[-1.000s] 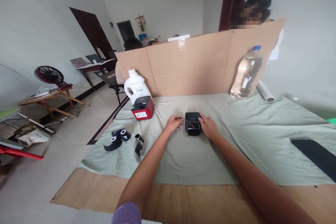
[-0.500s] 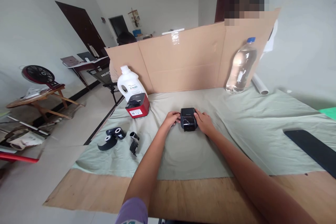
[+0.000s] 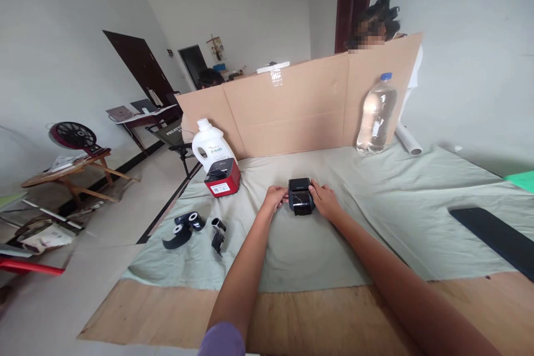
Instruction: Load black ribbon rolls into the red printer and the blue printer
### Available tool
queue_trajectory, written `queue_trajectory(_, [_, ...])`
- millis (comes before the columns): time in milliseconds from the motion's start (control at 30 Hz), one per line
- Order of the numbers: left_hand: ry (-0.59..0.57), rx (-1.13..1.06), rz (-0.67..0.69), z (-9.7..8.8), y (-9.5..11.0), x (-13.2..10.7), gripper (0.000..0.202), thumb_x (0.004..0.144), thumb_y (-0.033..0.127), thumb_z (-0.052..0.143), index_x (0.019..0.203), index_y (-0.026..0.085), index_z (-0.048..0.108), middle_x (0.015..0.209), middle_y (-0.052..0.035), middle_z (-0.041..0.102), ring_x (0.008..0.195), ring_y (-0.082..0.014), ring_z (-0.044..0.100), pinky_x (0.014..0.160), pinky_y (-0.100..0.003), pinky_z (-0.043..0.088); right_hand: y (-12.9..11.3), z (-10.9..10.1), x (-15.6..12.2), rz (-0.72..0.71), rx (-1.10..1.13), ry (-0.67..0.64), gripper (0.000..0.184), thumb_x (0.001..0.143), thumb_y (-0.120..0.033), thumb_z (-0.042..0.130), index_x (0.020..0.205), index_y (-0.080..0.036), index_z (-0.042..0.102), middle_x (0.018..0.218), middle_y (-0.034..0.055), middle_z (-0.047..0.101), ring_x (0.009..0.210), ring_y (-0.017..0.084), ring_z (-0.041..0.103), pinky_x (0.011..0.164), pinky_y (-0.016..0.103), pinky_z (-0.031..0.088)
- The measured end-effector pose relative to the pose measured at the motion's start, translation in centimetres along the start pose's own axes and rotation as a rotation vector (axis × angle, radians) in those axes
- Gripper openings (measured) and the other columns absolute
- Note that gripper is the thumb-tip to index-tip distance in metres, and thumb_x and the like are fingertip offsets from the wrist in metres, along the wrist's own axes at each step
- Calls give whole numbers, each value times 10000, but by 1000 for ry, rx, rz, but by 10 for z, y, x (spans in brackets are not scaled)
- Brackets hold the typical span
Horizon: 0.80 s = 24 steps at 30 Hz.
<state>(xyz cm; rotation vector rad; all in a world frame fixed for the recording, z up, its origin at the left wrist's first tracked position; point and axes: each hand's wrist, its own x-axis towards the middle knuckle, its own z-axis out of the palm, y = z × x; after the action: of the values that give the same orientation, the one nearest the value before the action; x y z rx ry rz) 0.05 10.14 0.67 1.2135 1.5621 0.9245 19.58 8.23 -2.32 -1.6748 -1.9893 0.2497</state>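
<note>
A small black box-shaped device that looks like a portable label printer sits on the cloth in front of me, with glossy black film over its front. My left hand is closed at its left side, fingertips against the edge. Gripping its right side is my right hand, with the fingers by the upper right corner. To the left lie black rolls with white cores, one partly unwound. Beside them a black curled strip on a small core rests on the cloth.
A red and black box-shaped device stands before a white jug. A cardboard panel closes off the back, with a water bottle and a white tube at right. A long dark flat object lies far right. Other people are behind the panel.
The whole view has shifted slightly, so things on the table appear lower. Both hands stay at the sides of the printer, which has hardly moved on the cloth.
</note>
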Motion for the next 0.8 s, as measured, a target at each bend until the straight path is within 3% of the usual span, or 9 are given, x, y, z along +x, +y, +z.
queue_trajectory(67, [49,-19,72,2,-2,-3,152,797,196,647,881,98,729,708,-57,711,543,-105,628,461,-177,397,0,0,0,4,0,-11,539,1057,-407,231,1468,-150,468,1193,145,709,1122,292,578,937,382,372])
queue_trajectory(167, [121,-43,223,5,-5,-9,238,809,161,611,987,131,766,885,-62,768,786,-147,699,694,-233,535,1,-2,1,-8,13,-31,545,1057,-404,231,1476,-139,457,1233,144,695,1128,296,571,951,396,367])
queue_trajectory(267, [134,-54,331,7,-6,-13,251,843,173,572,963,146,791,972,-52,784,986,-190,696,897,-288,534,1,-3,0,-19,23,-31,540,1058,-401,227,1474,-154,466,1245,134,692,1129,288,570,961,391,362])
queue_trajectory(400, [124,-64,378,7,-5,-15,294,908,240,529,991,142,793,1017,-48,785,1074,-222,677,951,-321,521,0,-3,-1,-22,26,-26,545,1058,-408,223,1477,-164,473,1222,135,702,1123,288,576,959,389,366])
queue_trajectory(567, [93,-59,373,11,-2,-4,404,955,343,542,1289,159,678,1201,-77,739,1224,-214,623,1066,-347,457,-2,-2,-1,-2,9,-13,574,1053,-424,211,1506,-153,438,1194,140,711,1140,309,567,957,413,370])
queue_trajectory(700, [92,-10,418,14,-4,3,381,1000,306,460,1286,182,679,1371,-62,651,1335,-171,551,1147,-310,383,-1,0,-1,4,11,-20,563,1050,-434,223,1496,-175,451,1211,132,710,1139,300,568,952,401,371])
queue_trajectory(800, [115,86,471,11,-1,1,402,1008,302,423,1294,172,674,1328,-70,680,1271,-165,599,1099,-284,427,-1,0,0,-6,12,-20,554,1051,-427,225,1491,-179,452,1185,130,717,1124,299,572,934,393,374])
